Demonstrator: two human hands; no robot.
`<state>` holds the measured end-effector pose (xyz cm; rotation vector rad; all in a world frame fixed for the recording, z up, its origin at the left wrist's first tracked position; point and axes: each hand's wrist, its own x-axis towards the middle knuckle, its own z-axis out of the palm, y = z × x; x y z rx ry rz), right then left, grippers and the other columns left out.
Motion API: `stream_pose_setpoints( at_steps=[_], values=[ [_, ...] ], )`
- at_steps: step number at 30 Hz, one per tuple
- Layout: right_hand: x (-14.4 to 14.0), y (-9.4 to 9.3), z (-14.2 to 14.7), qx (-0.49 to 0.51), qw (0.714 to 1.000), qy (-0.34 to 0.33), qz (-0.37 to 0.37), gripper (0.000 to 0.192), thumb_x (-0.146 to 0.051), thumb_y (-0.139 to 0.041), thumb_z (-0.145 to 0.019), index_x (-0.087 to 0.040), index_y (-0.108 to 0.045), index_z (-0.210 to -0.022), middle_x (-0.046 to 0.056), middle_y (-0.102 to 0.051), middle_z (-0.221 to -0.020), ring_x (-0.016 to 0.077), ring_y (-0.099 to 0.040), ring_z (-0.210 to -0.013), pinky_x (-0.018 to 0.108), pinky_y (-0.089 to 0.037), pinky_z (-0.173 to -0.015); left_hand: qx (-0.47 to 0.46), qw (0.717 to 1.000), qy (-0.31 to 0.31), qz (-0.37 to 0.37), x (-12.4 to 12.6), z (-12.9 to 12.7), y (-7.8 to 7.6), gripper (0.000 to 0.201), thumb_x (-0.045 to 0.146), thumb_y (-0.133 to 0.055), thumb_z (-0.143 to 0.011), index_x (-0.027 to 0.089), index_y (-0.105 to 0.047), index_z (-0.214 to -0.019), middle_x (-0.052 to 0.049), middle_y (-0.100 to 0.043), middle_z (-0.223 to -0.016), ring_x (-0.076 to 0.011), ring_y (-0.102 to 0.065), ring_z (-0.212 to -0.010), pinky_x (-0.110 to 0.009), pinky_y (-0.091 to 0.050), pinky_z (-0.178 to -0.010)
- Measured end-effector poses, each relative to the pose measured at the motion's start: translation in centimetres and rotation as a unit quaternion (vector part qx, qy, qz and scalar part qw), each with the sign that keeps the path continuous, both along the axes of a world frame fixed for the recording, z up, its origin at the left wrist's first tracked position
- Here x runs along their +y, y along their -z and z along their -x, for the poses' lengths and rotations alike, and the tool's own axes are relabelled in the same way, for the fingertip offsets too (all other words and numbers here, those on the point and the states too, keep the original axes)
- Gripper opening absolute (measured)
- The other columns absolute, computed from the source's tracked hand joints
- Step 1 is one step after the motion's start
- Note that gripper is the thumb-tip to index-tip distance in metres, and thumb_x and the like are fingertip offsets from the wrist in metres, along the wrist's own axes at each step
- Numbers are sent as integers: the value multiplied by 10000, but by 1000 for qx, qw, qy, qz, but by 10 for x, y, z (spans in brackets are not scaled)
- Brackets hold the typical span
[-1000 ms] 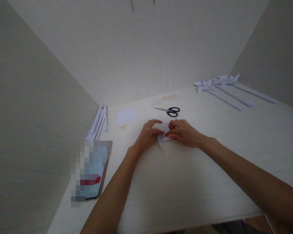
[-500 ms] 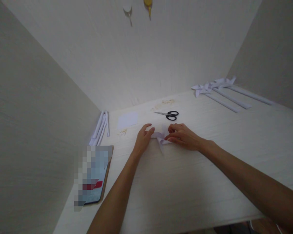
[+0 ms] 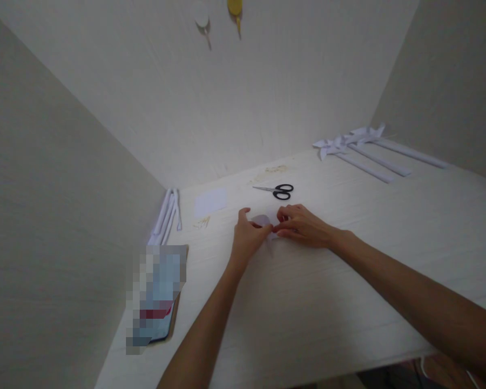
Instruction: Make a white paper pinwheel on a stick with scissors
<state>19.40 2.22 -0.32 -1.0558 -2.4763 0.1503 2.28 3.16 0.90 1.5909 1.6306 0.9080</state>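
A small white paper piece with curled flaps, a paper pinwheel head by its look (image 3: pixel 261 220), is between my hands over the middle of the table. My left hand (image 3: pixel 249 232) pinches its centre with thumb and finger from the left. From the right, my right hand (image 3: pixel 297 226) has its fingertips closed on the same spot, touching the left thumb. Much of the paper is hidden behind the fingers. Just beyond the hands lie scissors (image 3: pixel 282 190) with black handles, blades pointing left.
At the back right lie several paper pinwheels (image 3: pixel 340 145) on rolled paper sticks. Rolled paper tubes (image 3: pixel 166 213) lie at the left wall, with a partly pixelated phone or tablet (image 3: pixel 162 294) nearer me. A white paper sheet (image 3: pixel 210 202) and small toothpick-like sticks (image 3: pixel 202 222) lie between.
My left hand has moved right, from the paper's left edge to its centre, meeting the right fingertips. My right hand has stayed almost in place. The view has shifted slightly.
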Motion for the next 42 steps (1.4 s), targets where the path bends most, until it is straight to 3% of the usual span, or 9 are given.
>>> stream_pose_setpoints(
  at_steps=[8,19,32,42],
  values=[
    [-2,-1,2,-59,996,5,-68,337,-424,-355,-855,-279,-635,-974,57,-535,-834,166,-453,-749,329,-290,-697,-50,999,-14,2,-1,-1,4,546,171,-636,-561,154,-410,-1057,-10,-603,-634,-144,-574,-587,-270,-434,-600],
    [-3,0,3,-43,996,9,-83,298,-385,-382,-855,-263,-626,-973,57,-575,-985,181,-469,-829,339,-303,-736,-95,995,-1,-19,0,-2,5,373,125,-591,-572,167,-442,-912,26,-559,-592,-127,-556,-577,-242,-421,-569],
    [-6,-6,7,-4,992,28,-124,268,-346,-418,-847,-235,-620,-982,58,-587,-1047,208,-456,-934,379,-287,-803,-251,968,15,-15,4,-4,7,436,125,-573,-536,166,-435,-948,48,-533,-610,-86,-523,-511,-193,-399,-495],
    [-6,-5,8,-8,989,41,-139,263,-342,-408,-851,-241,-620,-967,54,-575,-1074,213,-447,-952,380,-277,-814,-253,967,20,-22,4,-5,8,441,169,-630,-535,165,-452,-939,26,-562,-670,-110,-570,-584,-214,-440,-540]
  ],
)
